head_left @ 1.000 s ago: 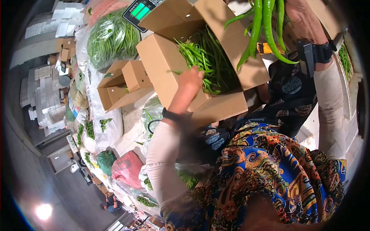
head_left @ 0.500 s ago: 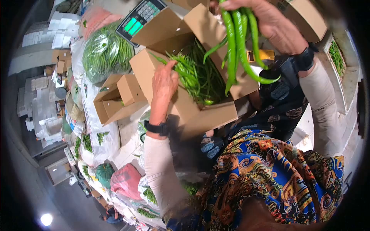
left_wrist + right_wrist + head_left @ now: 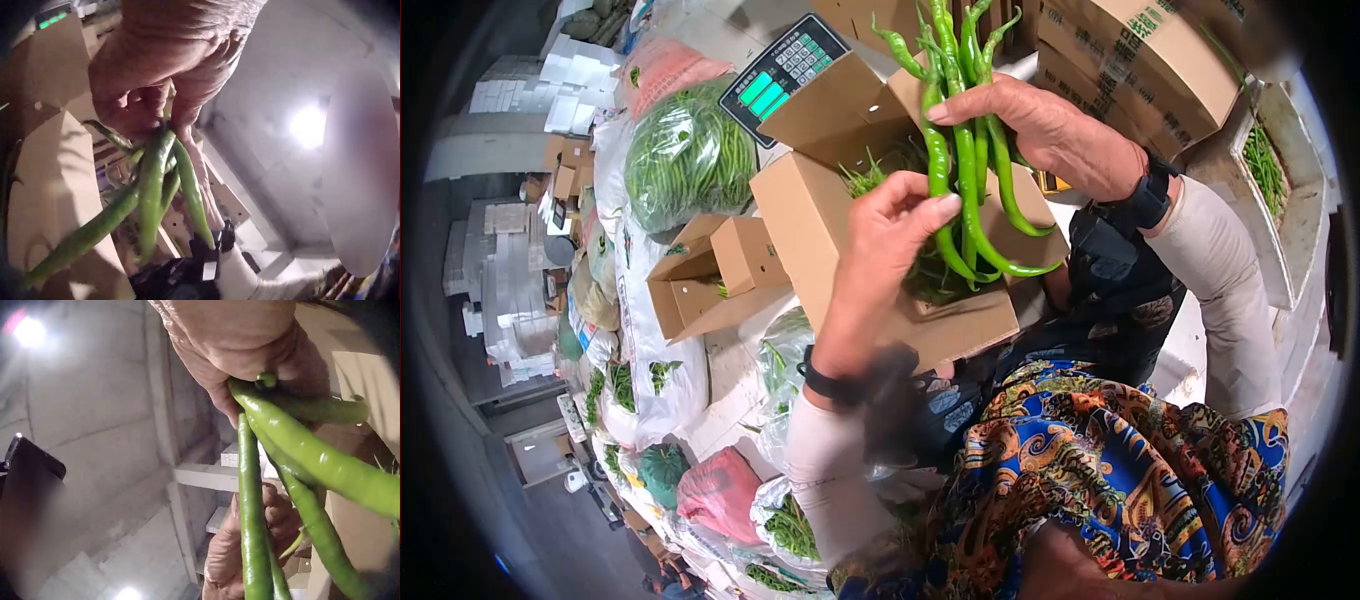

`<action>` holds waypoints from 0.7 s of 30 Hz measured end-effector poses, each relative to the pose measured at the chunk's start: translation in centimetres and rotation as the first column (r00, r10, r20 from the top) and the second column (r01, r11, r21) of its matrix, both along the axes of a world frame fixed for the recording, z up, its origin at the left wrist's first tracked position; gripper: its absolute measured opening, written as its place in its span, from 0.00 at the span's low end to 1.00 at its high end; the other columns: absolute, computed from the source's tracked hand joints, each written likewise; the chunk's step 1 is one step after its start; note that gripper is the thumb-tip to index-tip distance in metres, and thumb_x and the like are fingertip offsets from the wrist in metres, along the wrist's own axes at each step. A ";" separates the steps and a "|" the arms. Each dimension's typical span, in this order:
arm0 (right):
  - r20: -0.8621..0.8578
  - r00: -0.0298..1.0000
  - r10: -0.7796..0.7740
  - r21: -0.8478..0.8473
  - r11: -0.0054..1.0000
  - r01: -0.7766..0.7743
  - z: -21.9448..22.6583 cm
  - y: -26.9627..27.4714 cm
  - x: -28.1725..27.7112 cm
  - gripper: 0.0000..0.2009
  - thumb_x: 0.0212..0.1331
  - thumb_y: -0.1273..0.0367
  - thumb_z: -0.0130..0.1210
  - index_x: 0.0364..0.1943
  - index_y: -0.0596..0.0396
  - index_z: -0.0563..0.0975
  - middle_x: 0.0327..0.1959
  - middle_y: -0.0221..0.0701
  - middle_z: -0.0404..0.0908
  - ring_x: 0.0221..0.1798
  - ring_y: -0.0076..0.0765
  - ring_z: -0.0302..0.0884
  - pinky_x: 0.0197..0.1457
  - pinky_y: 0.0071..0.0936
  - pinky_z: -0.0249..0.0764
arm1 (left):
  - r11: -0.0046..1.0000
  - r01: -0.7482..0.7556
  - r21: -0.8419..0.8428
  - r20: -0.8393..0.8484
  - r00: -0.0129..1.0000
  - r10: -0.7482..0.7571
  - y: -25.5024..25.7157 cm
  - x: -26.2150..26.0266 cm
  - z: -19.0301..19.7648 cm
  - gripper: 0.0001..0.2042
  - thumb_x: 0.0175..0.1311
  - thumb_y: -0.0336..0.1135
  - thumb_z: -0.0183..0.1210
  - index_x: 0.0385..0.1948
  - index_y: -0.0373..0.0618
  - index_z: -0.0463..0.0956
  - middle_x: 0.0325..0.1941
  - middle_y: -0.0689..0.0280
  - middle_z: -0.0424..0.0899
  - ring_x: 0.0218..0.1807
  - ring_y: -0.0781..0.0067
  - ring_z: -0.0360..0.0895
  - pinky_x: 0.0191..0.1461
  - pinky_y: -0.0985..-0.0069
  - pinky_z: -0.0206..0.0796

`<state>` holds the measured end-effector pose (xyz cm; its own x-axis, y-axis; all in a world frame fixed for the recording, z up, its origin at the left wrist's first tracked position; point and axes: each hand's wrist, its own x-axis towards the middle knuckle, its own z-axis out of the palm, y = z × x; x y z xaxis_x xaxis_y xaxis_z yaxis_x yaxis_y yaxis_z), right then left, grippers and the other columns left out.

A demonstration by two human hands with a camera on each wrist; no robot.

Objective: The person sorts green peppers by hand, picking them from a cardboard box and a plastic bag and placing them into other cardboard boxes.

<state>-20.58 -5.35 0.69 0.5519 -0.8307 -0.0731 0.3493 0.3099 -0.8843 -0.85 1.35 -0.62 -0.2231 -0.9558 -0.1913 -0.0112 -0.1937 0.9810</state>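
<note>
My right hand [image 3: 1050,130] grips a bunch of long green chili peppers [image 3: 966,150] above the open cardboard box [image 3: 800,220]. The peppers hang with curved ends fanning out, glossy in the right wrist view. My left hand [image 3: 880,250] comes in from the left, its thumb and forefinger pinching at the side of the bunch. In the left wrist view, the left fingers [image 3: 147,106] are curled at the top of several peppers [image 3: 153,194]. Inside the box lie more chili peppers [image 3: 862,180], partly hidden behind my hands.
A digital scale [image 3: 810,62] with a lit green display stands behind the box. To the left are a clear bag of green peppers [image 3: 690,155] and a smaller open box [image 3: 685,300]. Printed cartons [image 3: 1120,75] and a trough [image 3: 1280,240] holding green peppers are at the right.
My right hand has brought the pepper bunch left and over the box. My left hand has moved from the peppers in the box up to the bunch.
</note>
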 end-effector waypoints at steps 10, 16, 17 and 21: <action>0.052 0.964 0.261 -0.118 0.960 -0.254 -2.0 -2.4 -2.2 0.11 0.63 0.68 0.48 0.44 0.56 0.77 0.48 0.32 0.78 0.48 0.29 0.77 0.57 0.25 0.72 | 0.997 -0.005 0.077 0.248 0.969 -0.014 0.5 5.2 0.1 0.15 0.61 0.41 0.58 0.41 0.38 0.78 0.32 0.67 0.81 0.34 0.83 0.73 0.35 0.83 0.63; -0.063 0.990 0.124 -0.117 0.984 -0.131 -0.4 -0.3 -1.1 0.17 0.56 0.69 0.54 0.50 0.59 0.73 0.43 0.32 0.78 0.46 0.25 0.76 0.56 0.22 0.68 | 0.989 0.048 -0.143 0.346 0.938 0.004 1.1 3.8 2.1 0.13 0.63 0.39 0.56 0.40 0.37 0.78 0.31 0.69 0.80 0.33 0.82 0.72 0.36 0.82 0.64; -0.063 0.991 0.121 -0.124 0.984 -0.128 -0.4 -0.6 -1.0 0.17 0.56 0.69 0.54 0.50 0.59 0.73 0.43 0.32 0.78 0.46 0.25 0.76 0.56 0.22 0.68 | 0.980 0.106 -0.170 0.469 0.883 -0.014 0.8 4.5 1.2 0.12 0.63 0.38 0.56 0.40 0.37 0.78 0.31 0.69 0.80 0.34 0.83 0.72 0.36 0.83 0.64; -0.088 0.989 0.118 0.003 0.993 -0.119 -0.5 -1.8 -1.2 0.16 0.56 0.68 0.55 0.49 0.57 0.73 0.39 0.31 0.78 0.42 0.24 0.77 0.52 0.23 0.72 | 0.984 0.024 -0.175 0.489 0.870 0.066 0.6 5.6 0.8 0.12 0.64 0.36 0.55 0.42 0.37 0.77 0.31 0.69 0.79 0.34 0.82 0.73 0.36 0.83 0.64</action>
<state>-21.75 -7.12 0.19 0.6380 -0.7600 -0.1240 0.2312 0.3427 -0.9106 4.74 1.99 0.15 -0.1230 -0.9868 -0.1050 -0.4976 -0.0302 0.8669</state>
